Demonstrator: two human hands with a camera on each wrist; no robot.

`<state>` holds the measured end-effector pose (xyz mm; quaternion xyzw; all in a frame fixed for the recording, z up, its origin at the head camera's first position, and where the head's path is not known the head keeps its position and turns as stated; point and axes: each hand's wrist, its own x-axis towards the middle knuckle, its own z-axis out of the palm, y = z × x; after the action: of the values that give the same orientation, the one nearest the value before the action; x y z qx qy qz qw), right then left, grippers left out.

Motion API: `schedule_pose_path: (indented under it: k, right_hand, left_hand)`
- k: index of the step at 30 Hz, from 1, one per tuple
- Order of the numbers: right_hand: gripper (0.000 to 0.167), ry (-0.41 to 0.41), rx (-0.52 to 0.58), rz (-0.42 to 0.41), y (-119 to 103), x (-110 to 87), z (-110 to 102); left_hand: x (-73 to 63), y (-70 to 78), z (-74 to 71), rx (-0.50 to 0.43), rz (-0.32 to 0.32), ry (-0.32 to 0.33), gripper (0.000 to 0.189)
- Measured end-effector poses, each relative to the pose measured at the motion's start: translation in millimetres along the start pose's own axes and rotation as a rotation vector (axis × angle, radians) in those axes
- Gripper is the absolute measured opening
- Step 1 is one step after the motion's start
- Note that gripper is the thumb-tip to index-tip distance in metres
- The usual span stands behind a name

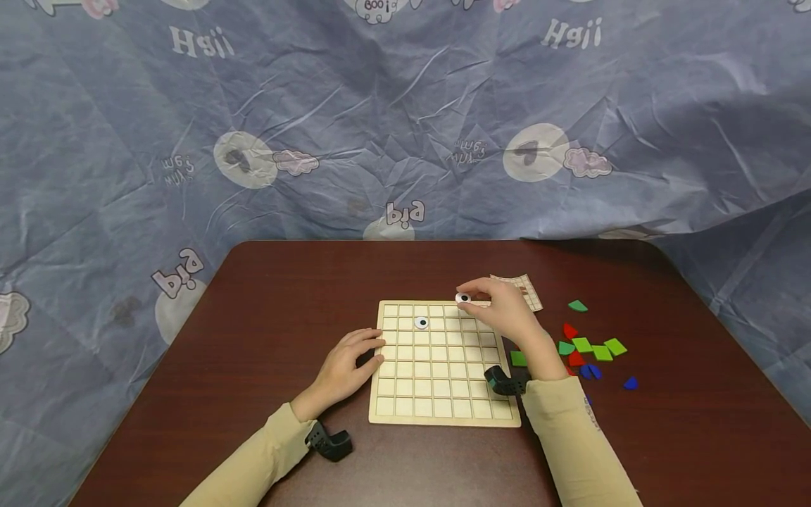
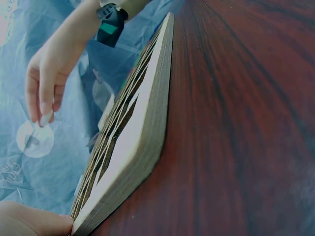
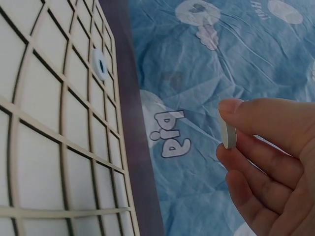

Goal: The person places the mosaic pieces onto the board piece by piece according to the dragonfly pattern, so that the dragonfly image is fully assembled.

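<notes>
Dark table (image 1: pixel 304 282), printed cloth (image 1: pixel 405 91) behind. Looks like piece placement: 1 eye disc (image 1: pixel 421 322) on grid board (image 1: pixel 423 387); right hand (image 1: pixel 505 308) pinches 2nd disc (image 1: pixel 463 298) clear of it, near the far edge. Next move probably calls for lowering it on target. Left hand (image 1: pixel 345 362) relaxed, touching board's left edge.

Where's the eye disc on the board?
In the head view, the eye disc sits on the grid board near its far edge, left of centre, left of the right hand.
</notes>
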<state>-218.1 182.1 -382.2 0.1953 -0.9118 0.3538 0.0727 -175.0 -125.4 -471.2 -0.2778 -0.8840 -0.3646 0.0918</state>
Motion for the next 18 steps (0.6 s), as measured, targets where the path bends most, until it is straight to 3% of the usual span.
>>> schedule_pose_path:
  k: [6,18]
  right_hand:
    - [0.031,-0.057,0.031,-0.021,2,1.6,14]
    - [0.031,-0.149,0.110,0.017,9,5.5,40]
  left_hand:
    - [-0.3,-0.5,-0.4,-0.004,0.007,0.003,0.031]
    - [-0.3,-0.6,0.0,-0.006,0.024,0.011,0.030]
